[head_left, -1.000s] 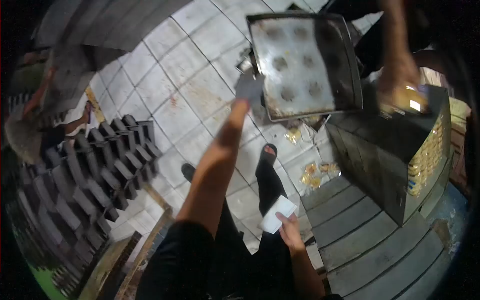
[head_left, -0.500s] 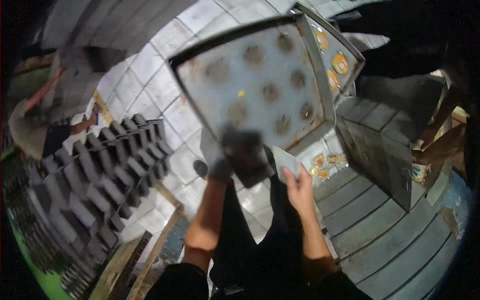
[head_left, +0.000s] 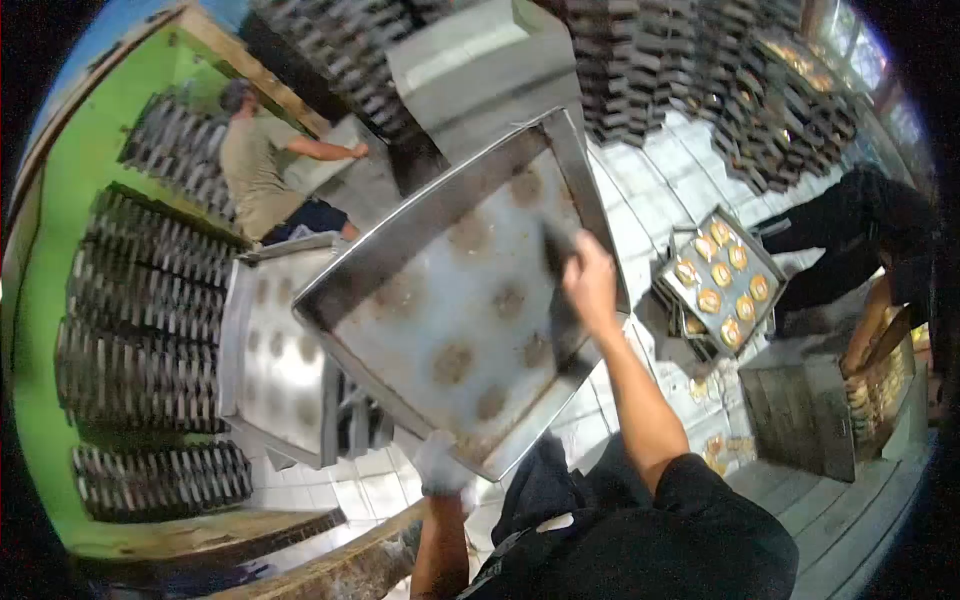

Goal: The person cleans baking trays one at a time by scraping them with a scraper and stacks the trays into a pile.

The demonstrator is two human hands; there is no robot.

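1. The main item is a large rectangular metal baking tray (head_left: 420, 330), held tilted in front of the person, above the tiled floor (head_left: 375, 490).
2. Condition of tray: its base is dull blue-grey, marked with round brown stains set in rough rows. Rusty brown discolouration runs along the inner edges; the raised walls are darker at the upper left and paler along the near side.
3. Left hand (head_left: 437, 465), in a pale grey glove: it pinches the tray's near rim beside the lowest corner.
4. Right hand (head_left: 592, 280), bare: it is over the tray near the right-hand wall, fingers curled. A dark blurred patch lies beside it; I cannot tell whether the fingers grip anything.
5. Left of the tray, partly behind it, sits a second stained tray (head_left: 285, 350).
6. To the right, a smaller-looking tray (head_left: 722, 345) carries rows of round golden pieces (head_left: 720, 274).
7. Beyond that, a co-worker's hands (head_left: 856, 365) are at a metal box (head_left: 800, 415).
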